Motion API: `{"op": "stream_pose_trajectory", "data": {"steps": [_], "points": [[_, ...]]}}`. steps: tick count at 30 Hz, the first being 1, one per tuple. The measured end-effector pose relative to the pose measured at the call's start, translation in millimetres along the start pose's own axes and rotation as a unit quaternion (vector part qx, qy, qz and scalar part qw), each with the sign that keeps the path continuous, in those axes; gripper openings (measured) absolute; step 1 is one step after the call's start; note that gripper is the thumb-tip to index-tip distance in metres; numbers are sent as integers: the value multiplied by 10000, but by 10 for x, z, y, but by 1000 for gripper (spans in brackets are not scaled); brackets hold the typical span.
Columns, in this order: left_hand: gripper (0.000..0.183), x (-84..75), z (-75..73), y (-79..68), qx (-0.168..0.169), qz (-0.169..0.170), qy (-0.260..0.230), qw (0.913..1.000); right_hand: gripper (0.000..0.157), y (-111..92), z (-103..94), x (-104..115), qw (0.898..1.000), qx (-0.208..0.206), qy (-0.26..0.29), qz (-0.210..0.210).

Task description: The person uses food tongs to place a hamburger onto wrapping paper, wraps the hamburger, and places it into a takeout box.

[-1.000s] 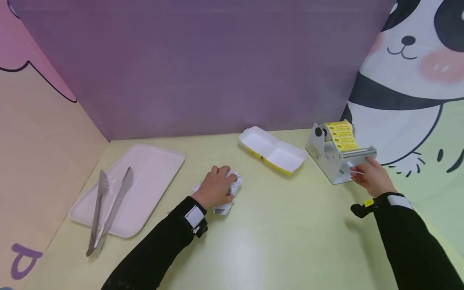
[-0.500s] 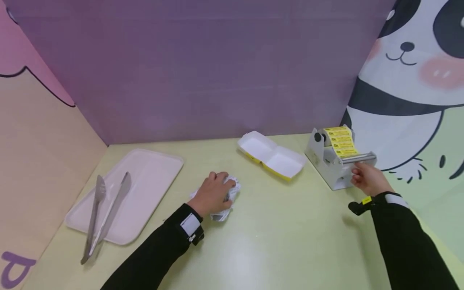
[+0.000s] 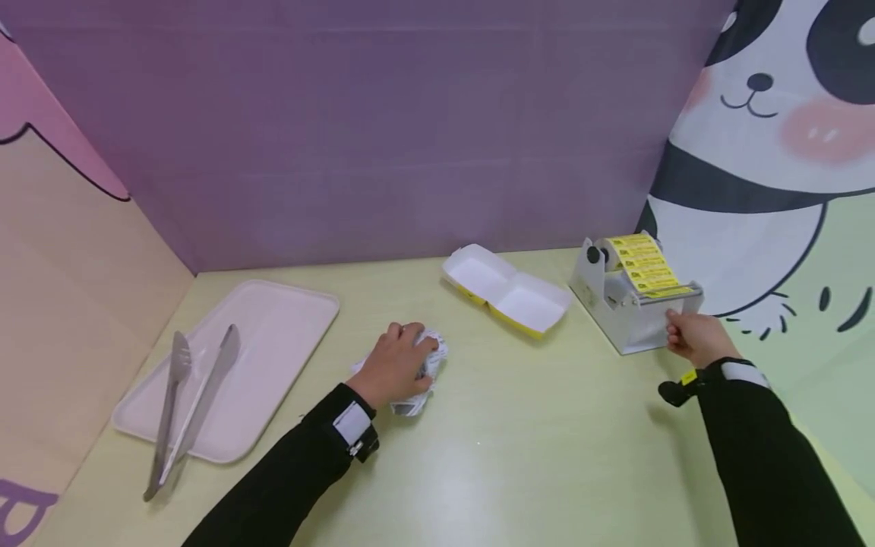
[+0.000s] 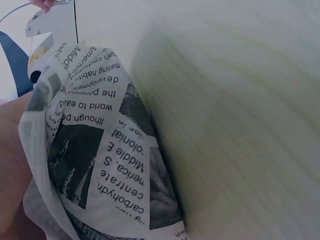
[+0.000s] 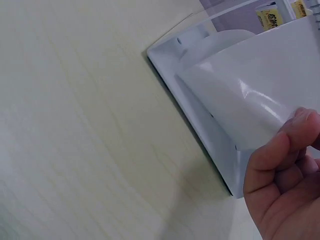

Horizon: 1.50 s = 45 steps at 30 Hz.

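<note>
My left hand (image 3: 395, 368) grips a bundle wrapped in newsprint paper (image 3: 432, 365) on the table. In the left wrist view the printed paper (image 4: 107, 150) fills the space beside the palm; what is inside is hidden. My right hand (image 3: 700, 338) is at the front of a white label dispenser (image 3: 611, 315). Thumb and finger of that hand (image 5: 290, 180) pinch the glossy white backing strip (image 5: 255, 85) that hangs from the dispenser. On the dispenser sits a roll of yellow labels (image 3: 642, 262), its strip running forward to the metal bar.
An open food box (image 3: 509, 289), white inside and yellow outside, lies near the purple back wall. At left, a pair of metal tongs (image 3: 171, 410) rests partly on a pale tray (image 3: 283, 319). The panda-printed wall (image 3: 731, 251) stands just beyond the dispenser.
My right fingers have closed on the backing strip and drawn it down, and yellow labels have come forward over the bar. The left hand keeps its grip on the newsprint bundle.
</note>
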<state>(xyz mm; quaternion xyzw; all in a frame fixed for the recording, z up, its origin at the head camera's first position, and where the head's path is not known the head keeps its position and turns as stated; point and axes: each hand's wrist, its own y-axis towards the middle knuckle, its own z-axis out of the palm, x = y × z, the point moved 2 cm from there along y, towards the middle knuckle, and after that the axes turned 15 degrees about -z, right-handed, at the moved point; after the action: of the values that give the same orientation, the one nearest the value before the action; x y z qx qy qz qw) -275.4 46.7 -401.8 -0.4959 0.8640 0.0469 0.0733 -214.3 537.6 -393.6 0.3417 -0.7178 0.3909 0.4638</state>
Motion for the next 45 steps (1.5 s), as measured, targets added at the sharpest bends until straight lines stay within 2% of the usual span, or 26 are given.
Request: {"op": "stream_pose_trajectory", "data": {"steps": [4,12,16,19,21,23,26,28,30,32,37,42,45], "points": [[50,3,17,-4,-9,-11,13,10000,26,13,9,-50,9989,-38,-448,-150],[49,3,27,-10,-31,46,9,10000,26,35,26,-140,9984,-271,-452,-180],[49,1,19,-11,-51,71,12,10000,40,-1,18,-151,9963,-421,-691,-286],[49,7,6,-13,-52,74,-13,10000,56,-62,22,-94,9902,-613,-1163,-465],[49,16,-2,-12,-90,71,-45,9999,59,-111,32,-27,9857,-801,-1360,-598],[49,26,-9,-11,-108,58,-29,9999,54,-163,52,53,9856,-1026,-1145,-706],[49,37,-13,-9,-131,27,-52,9999,38,-230,92,178,9889,-1257,-163,-777],[49,39,-11,-7,-103,13,-76,9999,29,-262,118,251,9866,-1361,492,-750],[48,36,-4,-5,-86,15,-109,9999,24,-282,136,306,9849,-1401,781,-651],[48,28,3,-3,-54,18,-121,9999,26,-288,142,339,9849,-1424,814,-547],[51,29,29,-1,-20,10,-126,9999,42,-265,128,361,9890,-1307,681,-164],[63,49,37,14,-219,113,-66,9997,31,-227,101,363,9875,-1304,874,141],[68,51,28,32,-334,189,21,9993,35,-214,90,371,9867,-1398,816,155]]}}
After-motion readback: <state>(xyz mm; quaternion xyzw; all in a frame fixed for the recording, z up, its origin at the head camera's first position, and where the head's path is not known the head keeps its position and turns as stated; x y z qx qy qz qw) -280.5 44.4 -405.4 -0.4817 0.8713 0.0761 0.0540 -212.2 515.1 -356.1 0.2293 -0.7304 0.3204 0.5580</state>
